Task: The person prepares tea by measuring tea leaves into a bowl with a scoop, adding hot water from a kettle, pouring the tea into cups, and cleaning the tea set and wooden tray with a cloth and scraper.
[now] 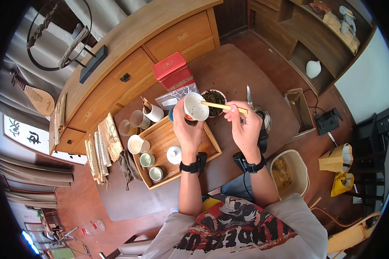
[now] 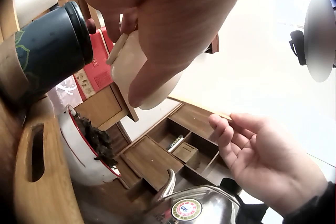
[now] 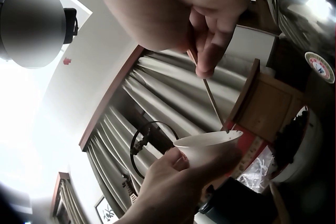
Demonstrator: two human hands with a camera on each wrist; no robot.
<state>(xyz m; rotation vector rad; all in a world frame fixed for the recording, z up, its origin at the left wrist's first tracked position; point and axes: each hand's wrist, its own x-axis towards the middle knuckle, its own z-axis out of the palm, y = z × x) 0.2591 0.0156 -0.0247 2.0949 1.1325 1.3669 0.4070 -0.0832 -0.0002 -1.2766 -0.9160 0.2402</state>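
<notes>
My left hand [image 1: 188, 136] grips a white tea bowl [image 1: 197, 111], tilted so its inside faces the head camera. Small dark leaf bits speckle its inner wall. A slim bamboo tea stick [image 1: 218, 105] is pinched between the thumb and fingers of my right hand [image 1: 247, 131], its tip at the inside of the bowl. Just beyond, a white bowl with a red rim [image 2: 73, 153] holds dark wet tea leaves [image 1: 212, 98]. In the left wrist view a dark blue canister [image 2: 52, 45] stands close to the left hand. A white lid [image 1: 174, 154] lies on the wooden tray [image 1: 162, 144].
A silver kettle [image 2: 215, 203] stands by the right hand. Small cups [image 1: 147, 160] and a pitcher [image 1: 136, 144] occupy the tray's left side. Behind are a red tin [image 1: 173, 71] and a white tool holder [image 1: 154, 114]. A bin [image 1: 304, 172] sits on the floor at right.
</notes>
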